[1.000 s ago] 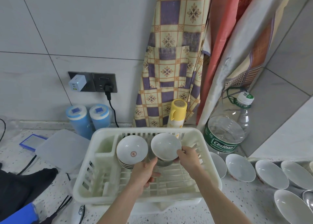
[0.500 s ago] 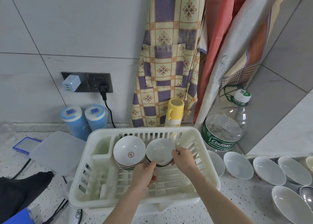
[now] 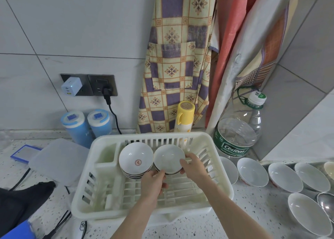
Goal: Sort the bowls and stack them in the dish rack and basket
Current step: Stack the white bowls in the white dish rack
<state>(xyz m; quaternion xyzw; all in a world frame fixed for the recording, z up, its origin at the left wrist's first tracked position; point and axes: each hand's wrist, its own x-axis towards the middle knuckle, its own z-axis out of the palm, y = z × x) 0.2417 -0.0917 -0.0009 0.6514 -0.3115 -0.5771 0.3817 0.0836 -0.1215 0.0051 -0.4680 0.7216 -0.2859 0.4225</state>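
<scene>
Bowl (image 3: 169, 159) underside hidden by hands

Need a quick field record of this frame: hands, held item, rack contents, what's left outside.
left hand: gripping near rim of plain bowl
right hand: gripping right rim of the same bowl
held item: plain bowl, tilted, inside dish rack, on top of other bowls
dish rack: white plastic, on speckled counter
rack contents: stack of bowls with red emblem, left of the plain bowl
outside rack: loose white bowls in a row on the counter to the right
behind rack: yellow spray can, large water bottle
</scene>
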